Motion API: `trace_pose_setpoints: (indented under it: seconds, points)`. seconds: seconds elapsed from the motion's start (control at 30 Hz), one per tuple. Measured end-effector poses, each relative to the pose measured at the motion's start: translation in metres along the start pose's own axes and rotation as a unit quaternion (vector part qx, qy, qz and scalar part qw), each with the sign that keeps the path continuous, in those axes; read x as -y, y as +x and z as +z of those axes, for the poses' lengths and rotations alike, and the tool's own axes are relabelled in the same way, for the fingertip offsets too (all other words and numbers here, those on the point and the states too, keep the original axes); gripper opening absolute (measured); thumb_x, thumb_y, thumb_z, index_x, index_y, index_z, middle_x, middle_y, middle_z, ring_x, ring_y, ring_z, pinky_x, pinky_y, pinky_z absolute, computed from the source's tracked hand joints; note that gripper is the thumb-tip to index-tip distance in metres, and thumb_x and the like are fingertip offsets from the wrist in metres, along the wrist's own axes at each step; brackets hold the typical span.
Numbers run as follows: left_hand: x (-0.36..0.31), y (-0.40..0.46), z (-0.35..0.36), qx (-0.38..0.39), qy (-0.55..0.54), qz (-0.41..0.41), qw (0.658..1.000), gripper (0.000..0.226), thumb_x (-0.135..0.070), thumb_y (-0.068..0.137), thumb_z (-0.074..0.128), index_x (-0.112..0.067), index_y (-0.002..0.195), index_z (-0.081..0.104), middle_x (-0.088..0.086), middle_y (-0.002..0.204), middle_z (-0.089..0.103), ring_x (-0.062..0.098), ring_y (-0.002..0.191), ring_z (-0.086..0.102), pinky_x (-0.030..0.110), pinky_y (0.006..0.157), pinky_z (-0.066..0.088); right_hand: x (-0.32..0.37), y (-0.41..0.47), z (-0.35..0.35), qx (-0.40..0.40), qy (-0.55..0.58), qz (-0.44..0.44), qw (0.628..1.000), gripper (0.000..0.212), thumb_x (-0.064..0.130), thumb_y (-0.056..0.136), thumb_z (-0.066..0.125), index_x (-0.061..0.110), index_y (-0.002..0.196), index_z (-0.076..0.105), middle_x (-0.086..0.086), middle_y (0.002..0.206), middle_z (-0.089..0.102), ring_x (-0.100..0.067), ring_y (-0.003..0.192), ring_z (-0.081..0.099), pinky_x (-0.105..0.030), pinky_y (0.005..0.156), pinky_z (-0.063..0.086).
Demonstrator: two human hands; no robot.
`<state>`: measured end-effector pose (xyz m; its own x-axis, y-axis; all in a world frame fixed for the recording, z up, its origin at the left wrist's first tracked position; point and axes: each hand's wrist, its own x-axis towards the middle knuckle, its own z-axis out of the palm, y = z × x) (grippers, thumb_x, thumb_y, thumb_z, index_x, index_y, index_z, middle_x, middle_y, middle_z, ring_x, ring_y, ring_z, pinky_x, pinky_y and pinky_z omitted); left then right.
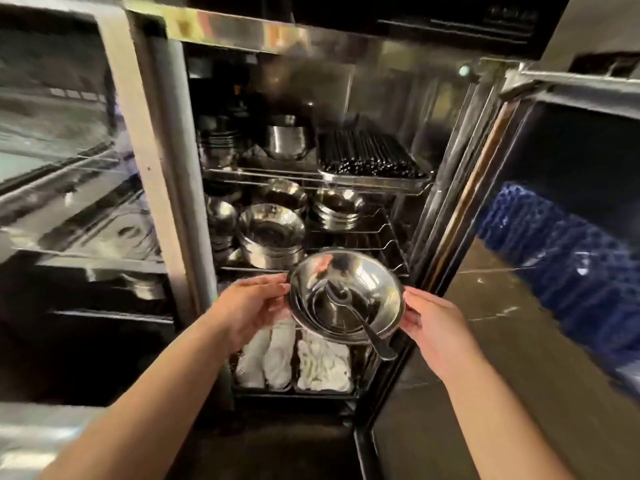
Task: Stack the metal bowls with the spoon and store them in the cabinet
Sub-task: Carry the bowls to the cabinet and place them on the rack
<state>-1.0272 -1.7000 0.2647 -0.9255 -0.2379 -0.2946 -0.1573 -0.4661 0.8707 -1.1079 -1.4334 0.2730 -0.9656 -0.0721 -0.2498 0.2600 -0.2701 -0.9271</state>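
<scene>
Head view. Both forearms stretched forward and slightly inward, palms facing each other. Left hand (251,306) clamped on the left rim of the stack of shiny round metal bowls (360,271), thumb on top of the rim, fingers curled beneath. Right hand (434,325) clamped on the right rim likewise, thumb along the edge. Stack held level in the air, in front of the open stainless steel cabinet (221,24), just ahead of the middle wire shelf (388,233). At least two nested bowls in the stack; exact count cannot be told. One long-handled metal spoon (367,323) lying inside the top bowl, its handle sticking out over the near right rim.

Three levels visible inside the cabinet. Top shelf: one flat metal tray of dark chopsticks (372,155) on the right, metal containers on the left. Middle wire shelf: several stacks of metal bowls (272,235) crowding the left and back, with open wire at the front right, directly behind the held stack. Bottom: two black bins of white rolled cloths (294,358). Open cabinet door (460,174) standing close beside the right hand.
</scene>
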Motion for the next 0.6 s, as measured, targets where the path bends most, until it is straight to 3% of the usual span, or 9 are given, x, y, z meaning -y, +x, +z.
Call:
trace_pose_setpoints:
  seconds: [0.07, 0.17, 0.23, 0.33, 0.47, 0.6]
  points:
    - [-0.015, 0.032, 0.003, 0.017, 0.005, -0.013, 1.0, 0.021, 0.007, 0.094, 0.055, -0.002, 0.101, 0.073, 0.01, 0.081, 0.077, 0.015, 0.065, 0.071, 0.026, 0.061, 0.063, 0.007, 0.017, 0.01, -0.026, 0.001, -0.003, 1.0, 0.016, -0.004, 0.097, 0.057, 0.0, 0.108, 0.067, -0.011, 0.081, 0.077, -0.018, 0.065, 0.072, -0.027, 0.053, 0.059]
    - [-0.036, 0.073, 0.006, 0.047, 0.013, -0.024, 0.999, 0.02, 0.006, 0.095, 0.056, 0.0, 0.107, 0.07, 0.01, 0.084, 0.075, 0.013, 0.066, 0.069, 0.024, 0.057, 0.06, 0.014, 0.04, 0.023, -0.057, -0.004, -0.014, 0.998, 0.016, -0.001, 0.098, 0.055, 0.0, 0.111, 0.066, -0.014, 0.089, 0.077, -0.021, 0.073, 0.074, -0.03, 0.057, 0.059]
    - [-0.043, 0.096, 0.009, 0.067, 0.036, -0.033, 0.997, 0.023, 0.004, 0.095, 0.055, 0.001, 0.112, 0.07, 0.015, 0.096, 0.075, 0.017, 0.075, 0.07, 0.025, 0.061, 0.06, 0.016, 0.054, 0.028, -0.076, -0.019, -0.018, 0.997, 0.018, 0.002, 0.099, 0.055, 0.001, 0.115, 0.065, -0.017, 0.102, 0.074, -0.024, 0.084, 0.072, -0.032, 0.065, 0.057]
    - [-0.045, 0.126, 0.015, 0.083, 0.063, -0.041, 0.994, 0.025, -0.005, 0.097, 0.057, 0.001, 0.118, 0.069, 0.018, 0.11, 0.074, 0.018, 0.084, 0.068, 0.03, 0.077, 0.059, 0.017, 0.077, 0.034, -0.109, -0.031, -0.024, 0.993, 0.017, 0.004, 0.099, 0.057, 0.002, 0.114, 0.065, -0.017, 0.103, 0.073, -0.023, 0.086, 0.072, -0.029, 0.063, 0.056]
    - [-0.04, 0.163, 0.025, 0.084, 0.069, -0.055, 0.993, 0.023, -0.01, 0.098, 0.059, -0.001, 0.116, 0.069, 0.014, 0.105, 0.077, 0.019, 0.086, 0.069, 0.037, 0.094, 0.057, 0.02, 0.11, 0.036, -0.149, -0.07, -0.038, 0.986, 0.014, 0.005, 0.097, 0.061, 0.005, 0.109, 0.067, -0.015, 0.099, 0.075, -0.023, 0.086, 0.074, -0.03, 0.064, 0.057]
    - [-0.031, 0.198, 0.035, 0.093, 0.088, -0.062, 0.99, 0.028, -0.013, 0.098, 0.059, 0.004, 0.12, 0.066, 0.011, 0.096, 0.077, 0.019, 0.084, 0.069, 0.036, 0.093, 0.057, 0.02, 0.151, 0.034, -0.171, -0.139, -0.029, 0.975, 0.009, 0.01, 0.092, 0.068, 0.015, 0.098, 0.072, -0.01, 0.096, 0.077, -0.023, 0.09, 0.074, -0.037, 0.077, 0.061]
